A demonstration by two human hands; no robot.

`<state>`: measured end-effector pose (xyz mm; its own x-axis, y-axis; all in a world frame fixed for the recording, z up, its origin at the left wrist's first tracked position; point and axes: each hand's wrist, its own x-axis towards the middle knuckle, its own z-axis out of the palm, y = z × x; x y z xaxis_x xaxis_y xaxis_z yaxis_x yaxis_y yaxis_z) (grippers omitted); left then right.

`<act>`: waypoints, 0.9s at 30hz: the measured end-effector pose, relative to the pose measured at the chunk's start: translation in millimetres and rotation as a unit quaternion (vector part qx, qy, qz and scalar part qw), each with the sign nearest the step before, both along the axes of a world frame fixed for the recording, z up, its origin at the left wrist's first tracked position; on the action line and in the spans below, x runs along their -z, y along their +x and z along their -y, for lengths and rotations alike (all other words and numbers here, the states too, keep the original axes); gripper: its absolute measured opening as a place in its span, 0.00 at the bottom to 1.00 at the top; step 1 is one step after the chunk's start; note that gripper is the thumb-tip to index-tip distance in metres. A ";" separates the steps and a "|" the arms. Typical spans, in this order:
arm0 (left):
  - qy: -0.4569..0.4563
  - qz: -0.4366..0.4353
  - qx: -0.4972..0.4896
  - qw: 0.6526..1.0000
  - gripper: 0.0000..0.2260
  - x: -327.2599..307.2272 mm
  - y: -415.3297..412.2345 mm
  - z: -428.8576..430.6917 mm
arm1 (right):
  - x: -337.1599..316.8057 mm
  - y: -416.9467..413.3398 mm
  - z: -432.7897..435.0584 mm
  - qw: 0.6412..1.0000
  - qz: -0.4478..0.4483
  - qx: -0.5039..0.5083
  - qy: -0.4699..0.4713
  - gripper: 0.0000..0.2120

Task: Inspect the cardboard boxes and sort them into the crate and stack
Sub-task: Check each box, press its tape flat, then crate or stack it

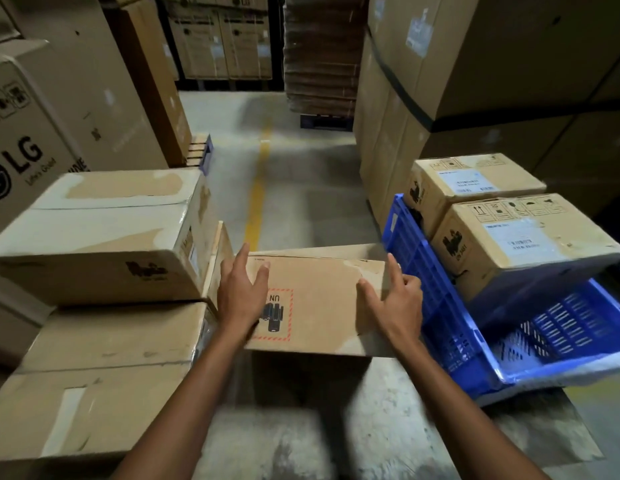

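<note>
Currently, head view: both bare hands are gripping one brown cardboard box (pixel 319 306) at centre frame, raised above the concrete floor (pixel 301 209), its shadow falling below it. The left hand (pixel 241 292) is lying flat on the box's near face, fingers spread wide, index tip reaching the top edge, palm partly covering a red-dashed battery label (pixel 275 315) reading "UN". The right hand (pixel 395 299) is clamping the box's right corner, thumb on the near face, fingers wrapping round the side. The box's top-right edge is showing torn paper.

Left of it a stack of boxes (pixel 100 306) is standing: a pale taped box (pixel 104 233) is sitting on a wider flattened-looking box (pixel 104 375), and the held box is almost touching the stack's right side. To the right a blue slotted plastic crate (pixel 440 306) is sitting on the floor, tilted, with two labelled cartons in it: a near carton (pixel 526 244) and a far carton (pixel 471 185) behind it, the near end of the crate lying bare. The held box is hanging between stack and crate, just beside the crate wall.

Behind, large LG-printed cartons (pixel 28 140) are standing at left, tall strapped cartons (pixel 474 81) at right, and a yellow floor line (pixel 258 188) is running down the aisle.
</note>
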<state>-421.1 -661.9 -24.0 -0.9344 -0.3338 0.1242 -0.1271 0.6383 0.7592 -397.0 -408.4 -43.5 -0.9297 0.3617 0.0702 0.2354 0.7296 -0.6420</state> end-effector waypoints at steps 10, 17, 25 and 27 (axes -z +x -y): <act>0.063 -0.004 -0.040 0.997 0.05 51.3 38.1 6.1 | 47.0 26.1 12.6 0.990 -0.029 0.094 -0.106 0.17; 0.027 0.062 -0.019 0.998 0.06 85.0 75.4 8.8 | 78.4 51.7 16.3 0.990 0.052 0.103 -0.082 0.15; -0.211 -0.007 0.161 0.964 0.15 98.8 52.9 9.8 | 76.3 41.1 76.4 0.968 0.039 -0.181 0.169 0.24; -0.244 0.034 0.213 0.946 0.22 96.4 41.4 6.4 | 75.9 31.4 95.2 0.947 0.037 -0.267 0.175 0.28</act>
<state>-379.7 -668.3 -120.4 -0.9826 0.1554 0.1016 0.1820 0.9147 0.3609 -365.6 -503.6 -119.4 -0.9804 -0.1950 0.0260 -0.1923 0.9221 -0.3359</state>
